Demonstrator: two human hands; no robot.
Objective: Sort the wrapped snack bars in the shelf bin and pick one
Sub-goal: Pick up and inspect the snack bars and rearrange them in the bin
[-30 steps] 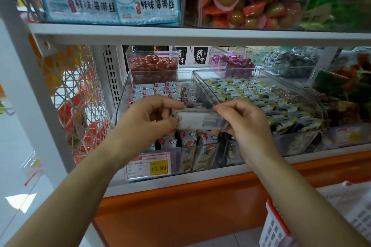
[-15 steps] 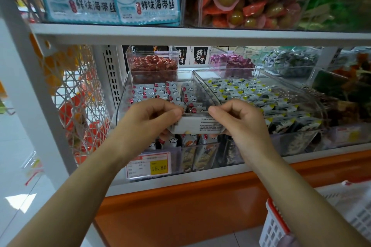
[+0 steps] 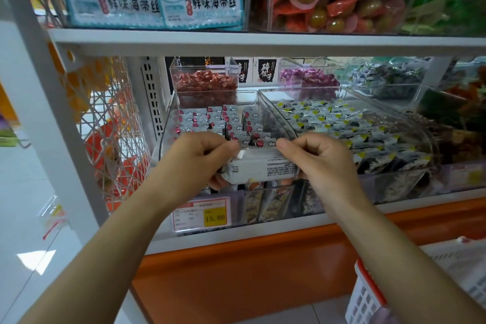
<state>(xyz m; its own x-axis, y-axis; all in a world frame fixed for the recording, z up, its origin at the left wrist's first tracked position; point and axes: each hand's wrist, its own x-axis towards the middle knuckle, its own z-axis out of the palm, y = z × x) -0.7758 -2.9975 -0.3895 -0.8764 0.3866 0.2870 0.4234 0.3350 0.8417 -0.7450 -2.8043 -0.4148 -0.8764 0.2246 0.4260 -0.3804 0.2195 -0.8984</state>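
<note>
Head view is showing both hands meeting at the middle of the frame, just in front of the clear bin (image 3: 165, 137) on the lower shelf. The left hand (image 3: 202, 163) and the right hand (image 3: 323, 163) are each pinching one end of a single white snack bar (image 3: 263, 168), with the fingers (image 3: 289, 144) curled and clamped on its wrapper. The bar is lying level with its printed back facing the camera, held above the bin's front edge and over the price tag (image 3: 202, 214). Behind it, the other wrapped bars (image 3: 210, 119) are standing in neat rows inside the bin. The person seems to be checking the picked bar, so the sorting looks largely done. Next, one hand probably needs to let go while the other is carrying the bar clear of the shelf, perhaps toward the basket (image 3: 365, 294) at the lower right.
</note>
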